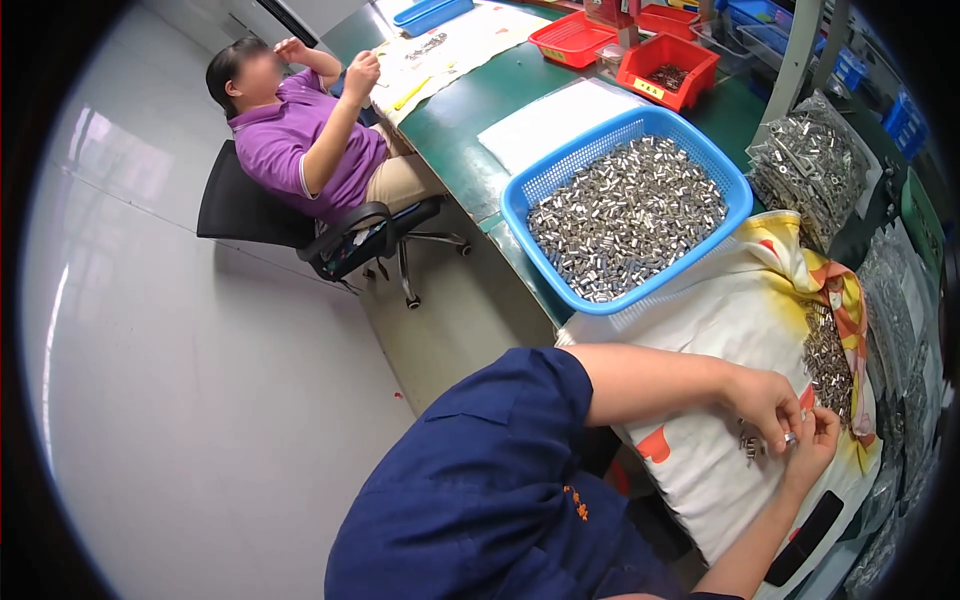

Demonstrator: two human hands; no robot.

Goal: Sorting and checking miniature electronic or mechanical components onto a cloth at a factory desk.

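Observation:
Both hands meet over a white patterned cloth (700, 330) at the right. My left hand (765, 402) is closed, its fingertips pinching a small shiny metal sleeve (790, 438). Right beside it, my right hand (815, 447) has its thumb and fingers pressed together; whatever they hold is too small to make out. Under my left hand lies a little group of small metal pieces (750, 442) on the cloth. Just beyond the hands, a heap of thin brownish metal parts (828, 365) rests against the cloth's bunched-up edge.
A blue plastic basket (528, 255) full of short metal cylinders stands on the green table (470, 150). Clear bags of metal parts (812, 165) line the far right side. Red bins (690, 62) stand at the back. A black phone-like object (805, 538) lies near my right forearm. Another person (310, 140) sits at upper left.

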